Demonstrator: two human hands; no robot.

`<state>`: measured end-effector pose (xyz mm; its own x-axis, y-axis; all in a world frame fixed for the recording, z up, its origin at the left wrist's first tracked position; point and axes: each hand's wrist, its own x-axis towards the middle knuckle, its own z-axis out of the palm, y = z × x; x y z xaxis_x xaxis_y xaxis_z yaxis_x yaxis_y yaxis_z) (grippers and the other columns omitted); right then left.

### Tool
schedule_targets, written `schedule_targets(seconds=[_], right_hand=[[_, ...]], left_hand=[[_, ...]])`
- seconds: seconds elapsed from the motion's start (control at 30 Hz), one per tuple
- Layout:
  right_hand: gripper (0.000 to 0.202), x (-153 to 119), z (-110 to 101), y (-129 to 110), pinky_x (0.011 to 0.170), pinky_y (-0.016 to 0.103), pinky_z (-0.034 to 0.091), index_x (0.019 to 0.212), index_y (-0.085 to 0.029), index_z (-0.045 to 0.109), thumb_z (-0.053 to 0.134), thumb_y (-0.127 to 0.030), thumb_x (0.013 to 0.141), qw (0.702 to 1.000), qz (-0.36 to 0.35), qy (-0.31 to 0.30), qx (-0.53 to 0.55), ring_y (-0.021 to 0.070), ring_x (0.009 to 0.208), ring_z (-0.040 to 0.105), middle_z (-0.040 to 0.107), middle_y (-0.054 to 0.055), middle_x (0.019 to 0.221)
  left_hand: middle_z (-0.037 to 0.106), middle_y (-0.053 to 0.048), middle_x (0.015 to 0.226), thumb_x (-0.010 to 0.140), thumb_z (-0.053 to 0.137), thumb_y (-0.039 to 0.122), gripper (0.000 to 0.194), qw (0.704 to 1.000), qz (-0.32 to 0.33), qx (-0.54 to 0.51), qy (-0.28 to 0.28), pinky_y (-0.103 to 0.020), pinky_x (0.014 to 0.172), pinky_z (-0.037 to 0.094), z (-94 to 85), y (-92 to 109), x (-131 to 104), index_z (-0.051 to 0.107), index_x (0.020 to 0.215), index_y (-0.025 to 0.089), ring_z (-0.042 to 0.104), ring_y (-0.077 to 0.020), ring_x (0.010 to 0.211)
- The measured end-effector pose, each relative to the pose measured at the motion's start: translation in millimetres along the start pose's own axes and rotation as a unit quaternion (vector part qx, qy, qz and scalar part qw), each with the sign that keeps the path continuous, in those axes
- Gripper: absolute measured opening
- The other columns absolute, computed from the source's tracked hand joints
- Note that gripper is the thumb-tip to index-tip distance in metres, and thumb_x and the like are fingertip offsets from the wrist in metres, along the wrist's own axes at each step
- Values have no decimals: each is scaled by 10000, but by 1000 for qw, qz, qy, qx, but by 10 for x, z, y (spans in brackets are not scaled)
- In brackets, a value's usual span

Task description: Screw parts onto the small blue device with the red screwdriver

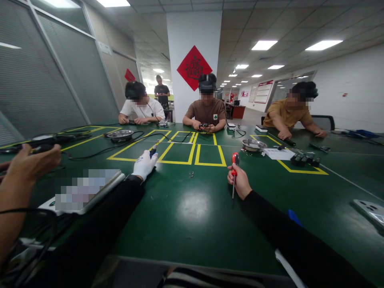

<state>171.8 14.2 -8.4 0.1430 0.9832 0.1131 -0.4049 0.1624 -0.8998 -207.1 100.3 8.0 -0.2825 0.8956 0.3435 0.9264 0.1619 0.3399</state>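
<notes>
My left hand (144,165), in a white glove, is closed around a dark blue tool with a brass-coloured tip (153,150), which points away from me; its exact kind is unclear. Bare, my right hand (241,182) grips a red and black screwdriver (235,159) near the lower end of its handle. The metal shaft points down toward the green table (192,236). A few small metal pieces (191,175) lie on the tabletop between my hands.
Yellow tape outlines mark the table. Metal bowls (253,145) (120,135), black clips (306,159), a white paper (279,154) and a phone (370,211) lie around. A white box-like item (120,176) is at left, beside another person's hand (33,162). Several people sit opposite.
</notes>
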Motion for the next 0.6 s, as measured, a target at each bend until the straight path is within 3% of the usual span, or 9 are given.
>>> schedule_targets(seconds=[0.17, 0.37, 0.5, 0.6], right_hand=[[245, 9, -5, 16, 330, 169, 252, 757, -172, 507, 576, -405, 793, 1000, -4, -9, -1, 65, 328, 350, 398, -76, 410], [262, 16, -33, 0, 334, 171, 264, 760, -175, 504, 588, -422, 785, 1000, 3, -7, 12, 69, 336, 362, 403, -75, 415], [250, 40, -62, -11, 336, 174, 273, 752, -180, 499, 587, -412, 784, 1000, 14, 0, 25, 75, 340, 368, 402, -72, 411], [244, 46, -64, -17, 336, 172, 267, 749, -184, 491, 565, -412, 796, 1000, 20, -1, 23, 74, 342, 368, 400, -72, 413]], left_hand=[[652, -193, 1011, 843, 315, 595, 531, 992, 35, 111, -43, -390, 741, 433, -46, -238, 211, 498, 1064, 148, 616, -344, 920], [600, -221, 1080, 839, 389, 501, 475, 981, 61, 164, -81, -399, 724, 435, -73, -397, 465, 484, 1128, 136, 603, -352, 909], [556, -231, 1122, 812, 472, 441, 468, 977, 65, 181, -95, -415, 746, 422, -59, -396, 430, 484, 1176, 148, 587, -359, 931], [550, -210, 1101, 770, 563, 348, 410, 988, 65, 120, -78, -432, 799, 385, -88, -341, 360, 538, 1125, 144, 560, -362, 962]])
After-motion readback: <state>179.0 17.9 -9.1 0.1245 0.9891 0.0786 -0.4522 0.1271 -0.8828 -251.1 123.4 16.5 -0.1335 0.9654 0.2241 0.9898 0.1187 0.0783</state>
